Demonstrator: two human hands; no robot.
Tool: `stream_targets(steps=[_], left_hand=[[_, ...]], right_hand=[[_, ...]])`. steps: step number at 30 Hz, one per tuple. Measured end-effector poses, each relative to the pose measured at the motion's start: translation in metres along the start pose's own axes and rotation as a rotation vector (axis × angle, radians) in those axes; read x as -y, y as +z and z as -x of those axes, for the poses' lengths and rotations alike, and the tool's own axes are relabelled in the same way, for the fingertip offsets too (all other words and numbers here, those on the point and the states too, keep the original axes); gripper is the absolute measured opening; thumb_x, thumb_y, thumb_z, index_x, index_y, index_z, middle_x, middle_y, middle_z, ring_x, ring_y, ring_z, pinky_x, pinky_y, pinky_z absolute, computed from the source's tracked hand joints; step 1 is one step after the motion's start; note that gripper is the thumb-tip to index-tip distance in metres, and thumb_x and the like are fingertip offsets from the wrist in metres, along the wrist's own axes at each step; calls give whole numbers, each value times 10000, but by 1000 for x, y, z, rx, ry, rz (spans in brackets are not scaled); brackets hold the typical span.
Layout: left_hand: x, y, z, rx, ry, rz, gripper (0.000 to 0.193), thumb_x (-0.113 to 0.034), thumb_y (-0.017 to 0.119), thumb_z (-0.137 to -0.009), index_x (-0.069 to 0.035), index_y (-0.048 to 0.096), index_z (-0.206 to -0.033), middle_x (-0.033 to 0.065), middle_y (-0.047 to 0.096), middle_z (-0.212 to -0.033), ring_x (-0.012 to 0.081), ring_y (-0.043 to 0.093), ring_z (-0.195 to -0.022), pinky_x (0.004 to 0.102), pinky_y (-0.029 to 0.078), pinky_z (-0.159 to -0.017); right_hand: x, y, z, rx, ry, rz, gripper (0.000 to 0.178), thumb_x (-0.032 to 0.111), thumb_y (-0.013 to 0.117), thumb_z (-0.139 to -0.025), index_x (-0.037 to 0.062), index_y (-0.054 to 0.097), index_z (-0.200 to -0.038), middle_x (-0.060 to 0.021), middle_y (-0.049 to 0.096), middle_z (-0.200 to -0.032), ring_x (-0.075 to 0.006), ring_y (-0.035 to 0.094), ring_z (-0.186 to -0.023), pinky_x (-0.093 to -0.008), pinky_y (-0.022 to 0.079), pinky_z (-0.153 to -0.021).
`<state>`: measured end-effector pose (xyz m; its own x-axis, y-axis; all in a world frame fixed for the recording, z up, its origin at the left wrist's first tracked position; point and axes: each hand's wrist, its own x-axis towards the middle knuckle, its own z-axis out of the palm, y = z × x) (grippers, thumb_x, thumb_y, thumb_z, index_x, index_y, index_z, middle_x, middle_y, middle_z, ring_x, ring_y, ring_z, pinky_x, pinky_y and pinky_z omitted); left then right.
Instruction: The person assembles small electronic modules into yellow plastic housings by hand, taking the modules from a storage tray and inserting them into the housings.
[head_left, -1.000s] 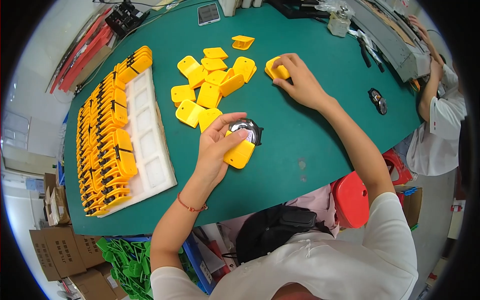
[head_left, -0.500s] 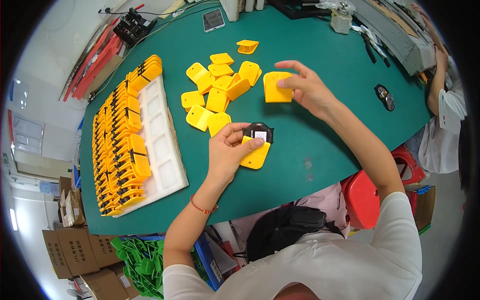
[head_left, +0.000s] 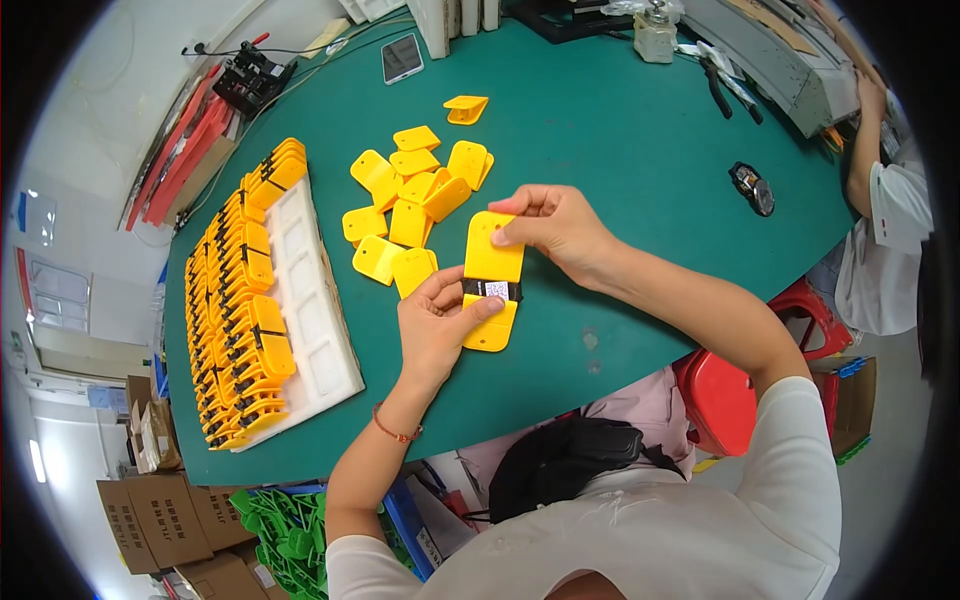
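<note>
Above the green bench, our right grip pinches a yellow plastic clip, just brought to the white-labelled black device our left grip holds in a lower yellow clip; fitting seems underway.

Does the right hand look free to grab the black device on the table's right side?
Probably not: the right hand pinches the upper yellow piece. Otherwise, nothing visibly blocks its way to the black device.

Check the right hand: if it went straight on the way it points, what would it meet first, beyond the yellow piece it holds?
Probably the near edge of the loose yellow pile, with the right hand leading its yellow piece. Height is unclear; it might pass above.
</note>
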<state>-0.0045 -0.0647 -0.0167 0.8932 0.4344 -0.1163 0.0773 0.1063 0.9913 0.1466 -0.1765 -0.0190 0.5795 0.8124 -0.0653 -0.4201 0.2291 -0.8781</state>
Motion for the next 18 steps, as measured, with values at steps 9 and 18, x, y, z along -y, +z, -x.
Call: stream_targets(steps=[9, 18], left_hand=[[-4, -4, 1, -33, 64, 20, 407, -20, 706, -739, 84, 518, -1084, 132, 639, -947, 139, 624, -840, 239, 508, -757], [-96, -88, -43, -264, 425, -589, 274, -62, 701, -737, 13, 575, -969, 76, 644, -854, 123, 617, -750, 239, 493, -698]], right_hand=[[3, 6, 0, 110, -4, 142, 215, -9, 673, -715, 30, 551, -888, -90, 590, -1007, -125, 566, -910, -266, 450, -821], [82, 3, 94, 516, -644, 198, 321, 371, 481, -878, 71, 529, -982, -98, 516, -1060, -176, 441, -1057, -310, 398, -784]])
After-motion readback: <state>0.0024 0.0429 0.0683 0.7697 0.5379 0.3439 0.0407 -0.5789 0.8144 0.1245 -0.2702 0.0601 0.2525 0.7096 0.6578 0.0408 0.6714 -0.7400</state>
